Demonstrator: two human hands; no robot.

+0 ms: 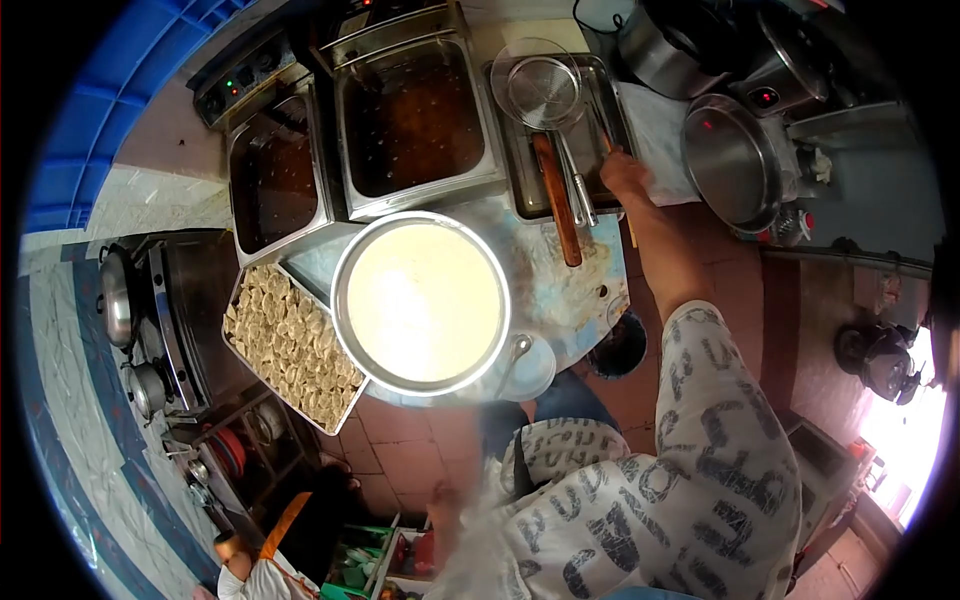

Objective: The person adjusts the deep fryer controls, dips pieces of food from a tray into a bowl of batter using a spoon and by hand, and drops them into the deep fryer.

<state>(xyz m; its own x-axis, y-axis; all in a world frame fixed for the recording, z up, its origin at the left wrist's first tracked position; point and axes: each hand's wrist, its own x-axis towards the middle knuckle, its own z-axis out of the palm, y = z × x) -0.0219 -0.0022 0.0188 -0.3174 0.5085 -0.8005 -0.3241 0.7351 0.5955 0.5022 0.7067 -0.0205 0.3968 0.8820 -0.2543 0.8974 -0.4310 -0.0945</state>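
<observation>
My right hand (pixel 625 174) is closed around a thin stick-like utensil (pixel 605 132) at the right edge of the metal tray (pixel 528 190). Its exact kind is unclear. Left of that hand, on the tray, rest a wire skimmer (pixel 541 92) with a round mesh, a wooden handle (pixel 558 200) and metal handles. My left hand (pixel 445 508) hangs low near my body, smeared by motion, so its fingers cannot be made out. Between the arms stands a large metal bowl (pixel 337 300) full of pale, creamy liquid. Beside it, a tray (pixel 333 428) is filled with many small folded dough pieces.
Two fryers with dark oil, a small one (pixel 275 190) and a larger one (pixel 415 120), stand behind the bowl. A spoon (pixel 520 346) lies on a small plate (pixel 535 375). A big empty pot (pixel 733 165) is at right. Another person's arm (pixel 235 560) shows lower left.
</observation>
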